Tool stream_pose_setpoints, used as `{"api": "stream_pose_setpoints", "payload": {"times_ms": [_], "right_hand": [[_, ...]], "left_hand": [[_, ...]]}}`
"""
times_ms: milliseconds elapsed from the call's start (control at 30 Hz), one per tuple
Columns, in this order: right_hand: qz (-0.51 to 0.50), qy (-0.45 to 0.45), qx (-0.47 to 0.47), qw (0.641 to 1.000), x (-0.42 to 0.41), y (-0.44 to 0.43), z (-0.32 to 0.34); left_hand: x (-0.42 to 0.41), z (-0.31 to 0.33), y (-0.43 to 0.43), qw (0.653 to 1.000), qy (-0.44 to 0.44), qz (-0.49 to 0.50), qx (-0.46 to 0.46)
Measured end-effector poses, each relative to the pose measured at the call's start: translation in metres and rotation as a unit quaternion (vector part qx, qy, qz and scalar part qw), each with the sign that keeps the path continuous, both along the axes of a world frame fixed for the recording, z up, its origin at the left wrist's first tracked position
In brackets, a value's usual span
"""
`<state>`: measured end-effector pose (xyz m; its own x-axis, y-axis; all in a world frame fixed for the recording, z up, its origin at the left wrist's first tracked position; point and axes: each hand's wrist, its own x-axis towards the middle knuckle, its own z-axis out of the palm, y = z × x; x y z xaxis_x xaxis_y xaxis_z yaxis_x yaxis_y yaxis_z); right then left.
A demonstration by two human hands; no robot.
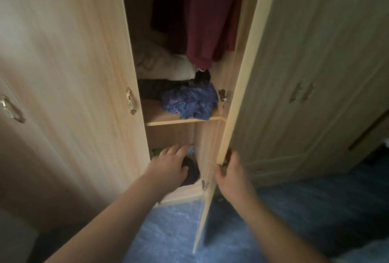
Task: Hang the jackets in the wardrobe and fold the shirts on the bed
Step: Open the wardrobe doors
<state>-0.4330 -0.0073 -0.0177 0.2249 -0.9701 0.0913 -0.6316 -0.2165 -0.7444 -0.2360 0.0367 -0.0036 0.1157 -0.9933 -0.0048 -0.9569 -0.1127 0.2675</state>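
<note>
I stand before a light-wood wardrobe with one door (pixel 237 98) swung open toward me. My right hand (pixel 230 172) grips that door's lower edge. My left hand (pixel 168 163) reaches into the bottom compartment, fingers spread, over a dark bundle (pixel 190 173); it holds nothing I can see. A maroon garment (pixel 208 16) and a dark one (pixel 168 1) hang inside above. On the shelf (pixel 183 120) lie a crumpled blue patterned cloth (pixel 190 101), dark clothes (pixel 153 91) and a pale bundle (pixel 164 64).
The closed left door (pixel 69 69) has a brass handle (pixel 130 103). More wardrobe doors (pixel 315 73) stand closed at right. Blue carpet (pixel 168 231) covers the floor under my arms.
</note>
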Motion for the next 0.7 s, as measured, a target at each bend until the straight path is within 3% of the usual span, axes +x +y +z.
{"api": "stream_pose_setpoints", "payload": {"times_ms": [200, 333, 500, 700], "right_hand": [[-0.051, 0.029, -0.019, 0.998, -0.061, 0.019, 0.020], [-0.053, 0.124, -0.048, 0.990, -0.055, 0.042, 0.030], [0.044, 0.184, -0.172, 0.967, 0.021, 0.001, 0.021], [0.128, 0.268, -0.139, 0.945, 0.162, -0.087, -0.011]], "left_hand": [[-0.037, -0.004, -0.032, 0.998, 0.000, -0.068, 0.006], [-0.029, -0.012, -0.047, 0.997, 0.007, -0.078, 0.008], [0.030, -0.018, -0.055, 0.999, 0.030, -0.026, -0.021], [0.162, -0.017, -0.074, 0.980, 0.112, 0.128, -0.104]]}}
